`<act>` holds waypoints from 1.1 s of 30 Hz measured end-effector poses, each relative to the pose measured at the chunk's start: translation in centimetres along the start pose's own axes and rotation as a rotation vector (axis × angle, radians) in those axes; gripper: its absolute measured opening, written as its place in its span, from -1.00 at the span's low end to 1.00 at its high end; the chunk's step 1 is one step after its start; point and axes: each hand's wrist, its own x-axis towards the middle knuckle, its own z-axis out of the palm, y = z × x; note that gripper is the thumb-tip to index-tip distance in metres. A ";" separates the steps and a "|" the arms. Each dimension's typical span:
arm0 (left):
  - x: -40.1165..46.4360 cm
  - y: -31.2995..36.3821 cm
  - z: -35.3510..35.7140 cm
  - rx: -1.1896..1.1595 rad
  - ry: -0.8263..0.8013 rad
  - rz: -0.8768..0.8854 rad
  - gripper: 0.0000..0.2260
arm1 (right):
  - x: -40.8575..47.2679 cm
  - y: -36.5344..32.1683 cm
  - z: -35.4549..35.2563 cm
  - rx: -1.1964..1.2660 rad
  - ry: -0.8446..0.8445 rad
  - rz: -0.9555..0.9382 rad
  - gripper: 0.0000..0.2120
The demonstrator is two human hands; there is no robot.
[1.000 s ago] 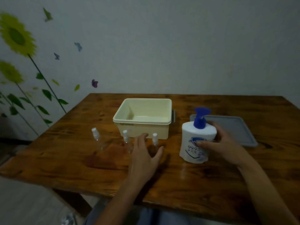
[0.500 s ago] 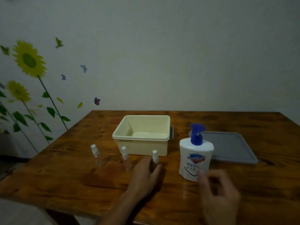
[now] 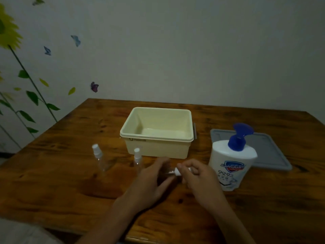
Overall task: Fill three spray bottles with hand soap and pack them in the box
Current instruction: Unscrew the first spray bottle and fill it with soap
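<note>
A wooden table [image 3: 70, 182] fills the lower view, set against a pale wall [image 3: 193, 50] with sunflower and butterfly stickers [image 3: 10, 32] on its left part. Near the table's middle stands the cream box [image 3: 156, 149], open at the top, with nothing visible inside. To its right a grey lid [image 3: 274, 152] lies flat on the wood. In front of the lid stands the soap bottle [image 3: 230, 166], white with a blue pump, upright, partly overlapping the lid's near left corner in the view.

The left hand [image 3: 151, 180] grips the clear body of a spray bottle [image 3: 169, 174], held tilted with its white cap pointing right, just in front of the box. The right hand [image 3: 197, 175] pinches that white cap [image 3: 177, 172] with curled fingertips, just left of the soap bottle. Whether the held bottle touches the table cannot be told.

Two more spray bottles stand upright on the table: the middle bottle [image 3: 138, 160] just before the box's near left corner, beside the left hand, and the left bottle [image 3: 99, 160] farther left, apart from it. Both look clear, with white caps on.
</note>
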 end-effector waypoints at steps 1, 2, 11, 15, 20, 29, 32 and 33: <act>0.0 0.0 -0.1 -0.051 0.022 -0.015 -0.68 | -0.1 -0.1 -0.1 0.061 -0.013 0.009 -0.85; 0.0 0.0 -0.2 -0.087 0.041 -0.015 -0.70 | -0.1 0.0 -0.1 0.110 -0.028 0.013 -0.85; -0.1 0.7 -1.3 -0.379 -0.097 -0.063 -0.84 | -0.6 -0.4 -0.6 0.251 -0.124 -0.032 -0.79; -0.3 0.5 -1.7 -0.418 -0.183 -0.103 -0.84 | -0.7 -0.1 -0.6 0.222 -0.152 -0.053 -0.79; -0.3 0.6 -2.2 -0.399 -0.259 -0.105 -0.76 | -0.9 -0.1 -0.8 0.200 -0.206 -0.054 -0.94; -0.2 0.6 -2.1 -0.421 -0.314 -0.106 -0.64 | -1.2 -0.3 -0.1 0.042 -0.202 -0.005 -0.82; -0.1 0.6 -2.3 -0.456 -0.331 -0.128 -0.63 | -1.3 -0.4 -0.6 0.121 -0.262 -0.050 -0.95; -0.1 0.6 -2.4 -0.483 -0.332 -0.135 -0.64 | -1.3 -0.4 -0.8 0.142 -0.288 -0.073 -0.94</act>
